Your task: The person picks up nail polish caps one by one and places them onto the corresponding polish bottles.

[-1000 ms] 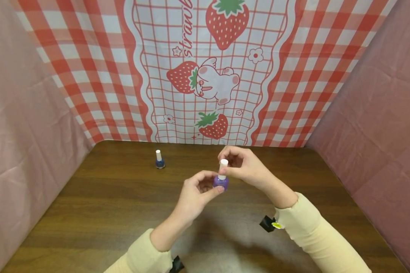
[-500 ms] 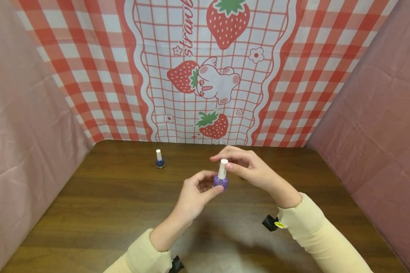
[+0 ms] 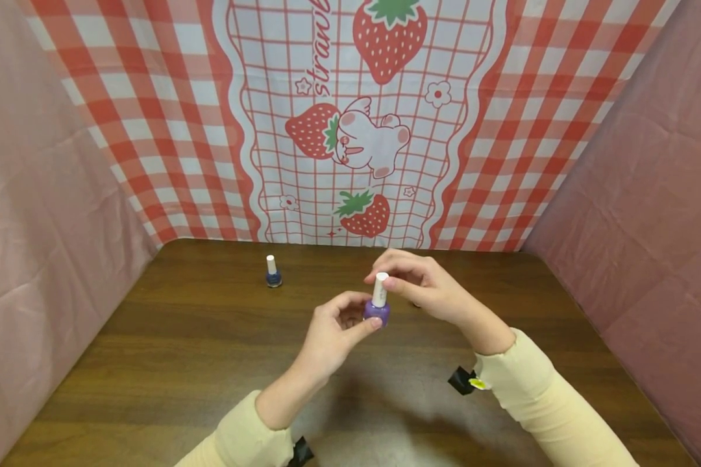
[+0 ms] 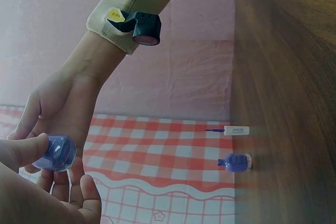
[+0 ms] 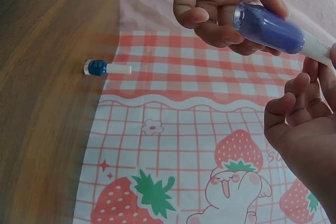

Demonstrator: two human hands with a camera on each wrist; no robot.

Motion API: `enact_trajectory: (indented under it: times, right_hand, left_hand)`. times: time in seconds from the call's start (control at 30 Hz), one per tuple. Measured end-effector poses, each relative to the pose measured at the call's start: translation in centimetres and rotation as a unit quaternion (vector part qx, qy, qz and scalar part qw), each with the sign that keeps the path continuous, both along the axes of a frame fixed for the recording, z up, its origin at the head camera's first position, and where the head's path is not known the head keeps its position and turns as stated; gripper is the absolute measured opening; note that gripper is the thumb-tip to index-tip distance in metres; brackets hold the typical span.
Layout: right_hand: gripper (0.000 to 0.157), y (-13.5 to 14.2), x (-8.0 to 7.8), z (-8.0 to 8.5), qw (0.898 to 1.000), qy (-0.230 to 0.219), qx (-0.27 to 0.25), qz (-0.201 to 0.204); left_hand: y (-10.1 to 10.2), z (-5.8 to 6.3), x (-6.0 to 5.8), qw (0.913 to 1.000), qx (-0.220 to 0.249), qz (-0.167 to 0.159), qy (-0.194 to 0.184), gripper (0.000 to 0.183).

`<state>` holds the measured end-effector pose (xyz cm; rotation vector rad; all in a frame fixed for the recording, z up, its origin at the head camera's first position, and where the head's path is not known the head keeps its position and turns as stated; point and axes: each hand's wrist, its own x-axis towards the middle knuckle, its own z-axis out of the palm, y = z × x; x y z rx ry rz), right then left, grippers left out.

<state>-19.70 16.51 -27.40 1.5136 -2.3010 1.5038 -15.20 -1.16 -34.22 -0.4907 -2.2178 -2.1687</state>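
Note:
In the head view my left hand [image 3: 330, 331] holds a purple nail polish bottle [image 3: 376, 313] above the table, thumb in front and fingers behind. My right hand [image 3: 420, 282] pinches its tall white cap [image 3: 381, 290] near the top between thumb and fingers. The right wrist view shows the purple bottle [image 5: 273, 30] tilted, the cap still seated on it. Beyond the hands, the left wrist view has an uncapped purple polish bottle [image 4: 237, 163] on the table, with a white brush cap [image 4: 236, 130] standing beside it, brush up.
A capped blue nail polish bottle [image 3: 273, 277] stands upright toward the back left of the wooden table [image 3: 181, 363]. A red checked strawberry cloth [image 3: 362, 130] hangs behind the table. Pink cloth [image 3: 637, 194] closes both sides.
The right thumb and fingers have loosened from the cap, spread apart, then come together round its top again. The left hand and bottle stay almost still.

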Motion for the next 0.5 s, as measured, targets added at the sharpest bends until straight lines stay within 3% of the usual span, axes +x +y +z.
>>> enact_trajectory:
  times: [0.2,0.5]
  right_hand:
    - [0.017,-0.4,0.5,0.6,1.0,-0.011,-0.005,-0.024]
    - [0.008,-0.1,-0.9,-1.0,0.998,-0.043,-0.016,-0.035]
  left_hand:
    - [0.0,-0.1,0.0,1.0,0.0,0.001,0.003,0.033]
    - [0.0,0.0,0.0,1.0,0.003,0.003,0.005,0.033]
